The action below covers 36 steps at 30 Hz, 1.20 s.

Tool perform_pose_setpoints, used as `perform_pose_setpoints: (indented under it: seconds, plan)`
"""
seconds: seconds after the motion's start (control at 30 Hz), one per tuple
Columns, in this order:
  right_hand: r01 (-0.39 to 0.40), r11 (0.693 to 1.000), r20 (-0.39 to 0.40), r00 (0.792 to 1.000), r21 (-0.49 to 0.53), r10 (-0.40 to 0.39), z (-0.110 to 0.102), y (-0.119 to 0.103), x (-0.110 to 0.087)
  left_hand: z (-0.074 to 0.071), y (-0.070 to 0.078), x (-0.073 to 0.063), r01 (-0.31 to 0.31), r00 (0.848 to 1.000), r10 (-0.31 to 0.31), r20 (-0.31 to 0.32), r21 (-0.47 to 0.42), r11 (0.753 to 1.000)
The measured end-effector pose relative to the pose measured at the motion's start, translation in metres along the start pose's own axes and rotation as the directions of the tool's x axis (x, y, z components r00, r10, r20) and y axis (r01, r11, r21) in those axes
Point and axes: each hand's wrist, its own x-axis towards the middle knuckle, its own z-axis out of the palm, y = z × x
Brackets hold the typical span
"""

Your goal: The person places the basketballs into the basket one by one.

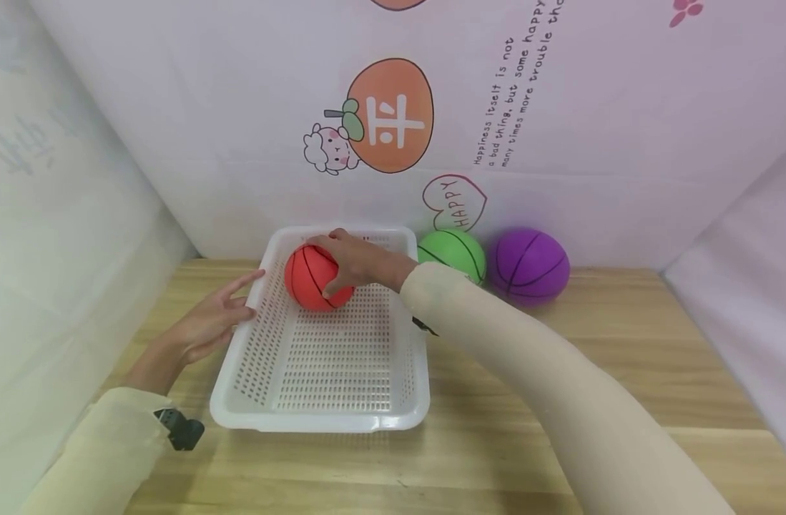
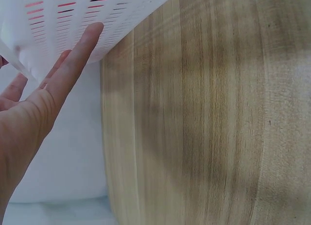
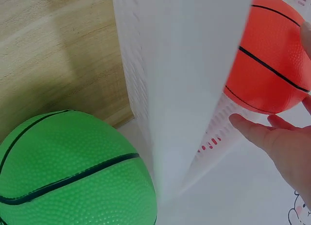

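A red ball point(image 1: 305, 280) with black lines sits at the far left inside a white perforated plastic basket point(image 1: 320, 422). My right hand point(image 1: 357, 261) reaches over the basket's right rim and holds the ball, thumb on its near side and fingers over its top. One finger stands off the ball's surface in the right wrist view. On the basket's left side, my left hand point(image 1: 209, 318) touches the rim with fairly straight fingers. The left wrist view shows one finger point(image 2: 73, 69) stretched along the outer wall, below the rim.
A green ball point(image 1: 453, 252) lies against the basket's right side, and a purple ball point(image 1: 530, 266) is just right of it. Both are near the printed white back sheet point(image 1: 257, 129). White sheets also hang left and right of the wooden table point(image 1: 495, 443).
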Motion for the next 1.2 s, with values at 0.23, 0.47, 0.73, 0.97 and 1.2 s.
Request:
perform_pose_setpoints:
  seconds: [0.23,0.47,0.73,0.97,1.2]
  plan:
    - [-0.006,1.000,0.011,1.000,0.020,0.006,-0.007,0.000,-0.004,0.000,0.001,-0.001,-0.005,1.000,0.005,0.004,0.012,1.000]
    - [-0.030,0.999,0.015,0.999,0.027,0.030,-0.013,-0.001,-0.009,0.000,-0.001,-0.004,-0.015,1.000,0.015,0.003,0.018,1.000]
    - [-0.022,0.999,0.026,0.999,-0.036,0.023,-0.017,0.007,-0.019,0.001,-0.002,-0.004,-0.017,1.000,0.017,0.008,0.019,1.000]
    - [-0.051,0.997,0.017,0.998,-0.062,0.053,-0.026,0.011,-0.029,0.001,-0.004,-0.004,-0.018,1.000,0.018,0.008,0.023,1.000]
    - [-0.085,0.991,-0.012,0.996,-0.105,0.084,-0.035,0.022,-0.043,0.001,-0.004,-0.003,-0.022,1.000,0.021,0.016,0.027,0.999]
